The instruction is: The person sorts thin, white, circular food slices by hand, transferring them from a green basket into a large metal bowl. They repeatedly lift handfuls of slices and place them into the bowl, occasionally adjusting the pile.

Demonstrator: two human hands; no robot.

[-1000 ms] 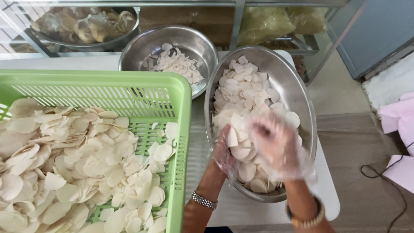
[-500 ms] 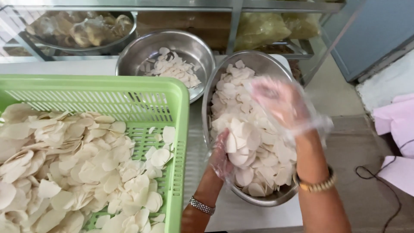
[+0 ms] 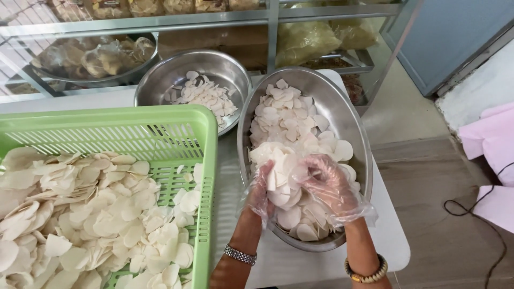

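gloved hands (image 3: 300, 187) gathering white slices (image 3: 289, 123), steel bowl (image 3: 353, 123), green basket (image 3: 206, 176)

White table (image 3: 388, 235) carries, L to R: green plastic basket (image 3: 206, 160) w/ white slices, small round steel bowl (image 3: 160, 80) at rear, large oval steel basin (image 3: 353, 120) near R edge. Basin touches bowl, sits just beside basket.

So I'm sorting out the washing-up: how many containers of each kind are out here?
Steel bowls: 3, the large bowl under the hands, the smaller bowl, the shelf bowl
Green plastic baskets: 1
Total: 4
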